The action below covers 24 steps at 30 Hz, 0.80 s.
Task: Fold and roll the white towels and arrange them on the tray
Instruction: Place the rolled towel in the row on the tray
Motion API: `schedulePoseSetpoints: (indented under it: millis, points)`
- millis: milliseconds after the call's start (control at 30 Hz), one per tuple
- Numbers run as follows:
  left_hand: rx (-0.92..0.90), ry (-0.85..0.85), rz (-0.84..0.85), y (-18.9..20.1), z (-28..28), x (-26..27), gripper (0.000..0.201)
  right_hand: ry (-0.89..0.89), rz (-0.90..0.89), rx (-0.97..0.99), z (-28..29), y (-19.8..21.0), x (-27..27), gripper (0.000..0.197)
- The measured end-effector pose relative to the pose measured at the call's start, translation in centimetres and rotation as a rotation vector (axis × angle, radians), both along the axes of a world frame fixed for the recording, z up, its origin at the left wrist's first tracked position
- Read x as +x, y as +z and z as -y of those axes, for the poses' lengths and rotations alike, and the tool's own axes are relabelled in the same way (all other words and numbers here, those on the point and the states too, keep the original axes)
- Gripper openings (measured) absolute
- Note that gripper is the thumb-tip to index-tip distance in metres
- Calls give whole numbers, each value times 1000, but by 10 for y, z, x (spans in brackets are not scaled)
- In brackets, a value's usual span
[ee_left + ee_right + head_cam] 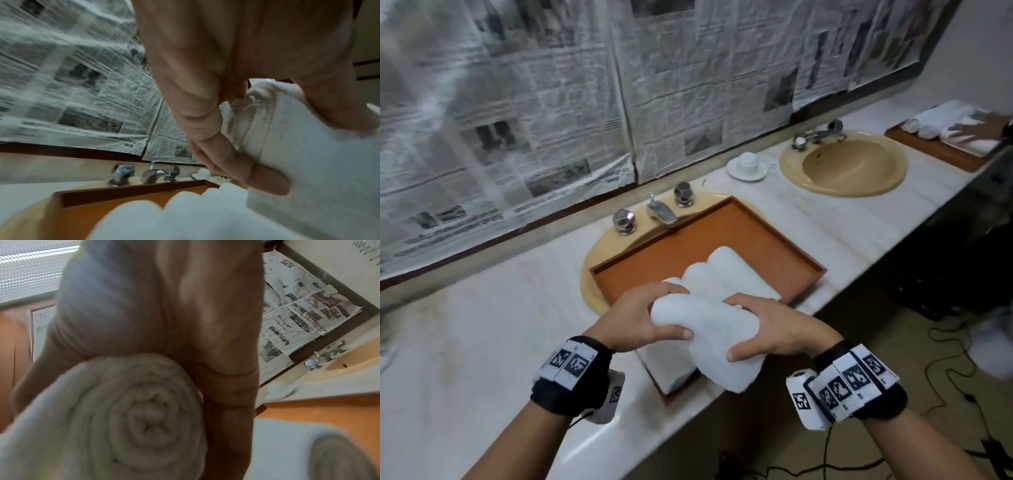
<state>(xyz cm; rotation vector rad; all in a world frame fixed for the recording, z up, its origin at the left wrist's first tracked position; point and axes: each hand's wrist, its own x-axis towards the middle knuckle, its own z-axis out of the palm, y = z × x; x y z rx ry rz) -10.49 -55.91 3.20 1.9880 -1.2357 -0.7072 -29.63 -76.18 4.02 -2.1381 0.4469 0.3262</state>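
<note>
White rolled towel (717,337) gripped at both ends above the near edge of the tray (726,236), held clear of the marble counter (482,325). Left hand (643,322) curled round the roll's end at 9 o'clock, thumb on the near side, fingers (242,164) wrapped over the far side. Right hand (777,330) clamped on the end at 3 o'clock, thumb underneath; spiral of layers at that end plain in the right wrist view. Orange-brown wooden tray set over the nearer basin (599,253), tilted so one corner points toward 12 o'clock. Three more rolled towels (722,274) lying side by side inside the tray, touching one another, just beyond the held roll. Flat folded towel (671,366) under the hands at 6 o'clock of the tray. Chrome tap (661,211) at 11 o'clock of the tray. Cup on a saucer (747,165) at 1 o'clock, second basin (842,164) beyond it, then a second tray (931,150) at 2 o'clock bearing towels, with another person's hand (979,132) on them. Newspaper sheets (534,102) covering the wall behind.
</note>
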Motion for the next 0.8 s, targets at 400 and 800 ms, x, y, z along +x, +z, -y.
schedulePoseSetpoints:
  millis: [400, 800]
  points:
    - [97, -176, -18, 23, 155, -9, 61, -66, -10, 286, 105, -5, -17, 56]
    - [-202, 509, -1039, -10, 191, -56, 35, -352, 119, 93, 129, -10, 13, 59]
